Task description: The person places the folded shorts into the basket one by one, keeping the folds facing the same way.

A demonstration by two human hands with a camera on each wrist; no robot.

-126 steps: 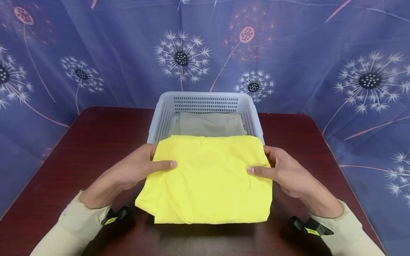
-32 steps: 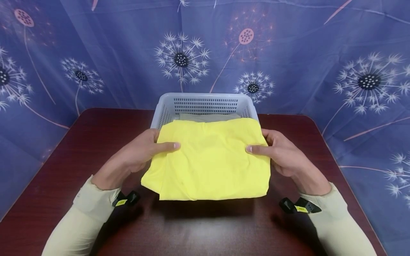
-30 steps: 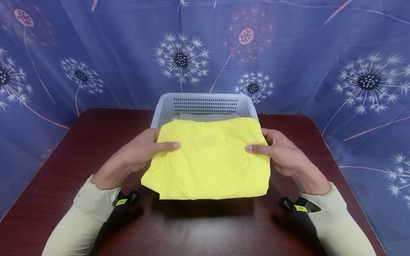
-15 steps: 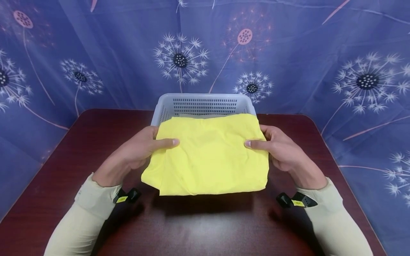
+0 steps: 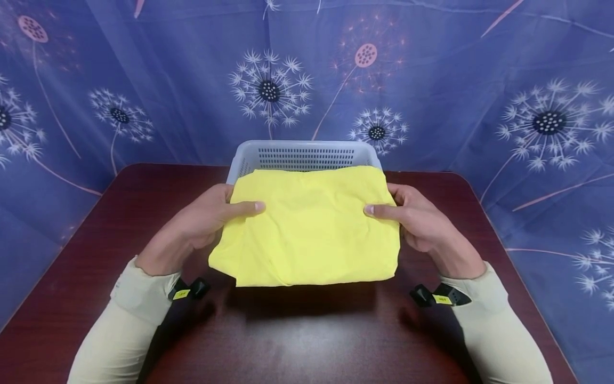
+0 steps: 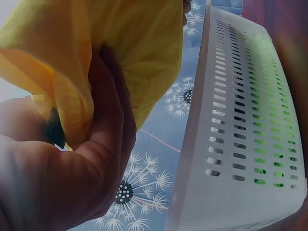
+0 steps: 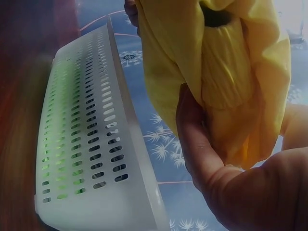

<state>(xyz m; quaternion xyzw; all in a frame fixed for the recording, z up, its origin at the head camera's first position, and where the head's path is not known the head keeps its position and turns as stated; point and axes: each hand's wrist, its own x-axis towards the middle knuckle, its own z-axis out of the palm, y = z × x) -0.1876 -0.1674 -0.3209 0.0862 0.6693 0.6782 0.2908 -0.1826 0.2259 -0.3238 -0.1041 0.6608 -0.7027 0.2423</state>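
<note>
A folded yellow garment (image 5: 312,229) is held up flat between both hands, covering the front of a pale plastic basket (image 5: 307,145) in the head view. My left hand (image 5: 206,216) grips its left side, thumb on top and fingers underneath. On the opposite side my right hand (image 5: 422,221) holds it the same way. Layered folds of the yellow garment (image 6: 139,53) hang over the fingers in the left wrist view. A gathered band shows among the folds of the garment (image 7: 226,67) in the right wrist view. Both wrist views show it beyond the basket's rim.
The slotted basket (image 6: 192,144) stands on a dark red-brown table (image 5: 307,341), near its back edge. Something green shows through the slots. Behind the table hangs a blue curtain (image 5: 192,80) with dandelion prints. Black cameras sit on both wrists.
Both hands have carried the yellow garment forward over the basket, shifting it up in the head view. The grey cloth seen earlier inside the basket is now hidden behind it. Both grips look unchanged.
</note>
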